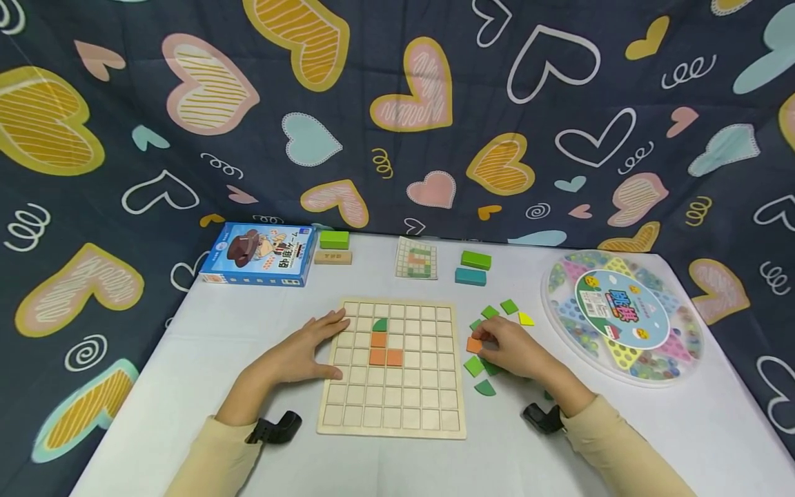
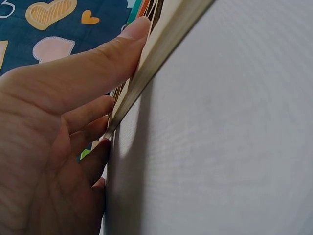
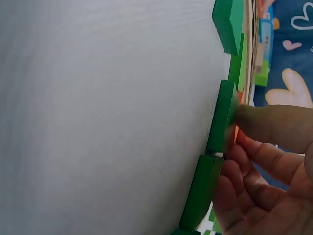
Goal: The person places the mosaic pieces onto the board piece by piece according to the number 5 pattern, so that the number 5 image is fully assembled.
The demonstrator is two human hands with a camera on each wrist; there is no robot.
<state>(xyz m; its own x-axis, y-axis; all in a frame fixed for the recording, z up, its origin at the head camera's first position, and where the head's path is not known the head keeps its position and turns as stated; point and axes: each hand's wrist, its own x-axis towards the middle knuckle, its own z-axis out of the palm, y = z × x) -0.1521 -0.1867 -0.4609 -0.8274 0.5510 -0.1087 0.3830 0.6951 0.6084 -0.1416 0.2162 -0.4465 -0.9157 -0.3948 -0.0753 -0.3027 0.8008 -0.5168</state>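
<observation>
Across plain white cloth, a pale wooden grid board is lying flat, the left hand resting loosely spread against its left edge. Right of the board, the right hand is apparently pinching a flat orange square, fingers partly hiding it; just beside, a dark green tile is showing only partly.

Can make out probable 卧底ゲーム in large dark characters on the blue box; can't resolve the finer print there. Can likely read 跳棋, turned sideways, on the round label. Can see marks on the light wooden block and white sticker on that label, too small to read.
</observation>
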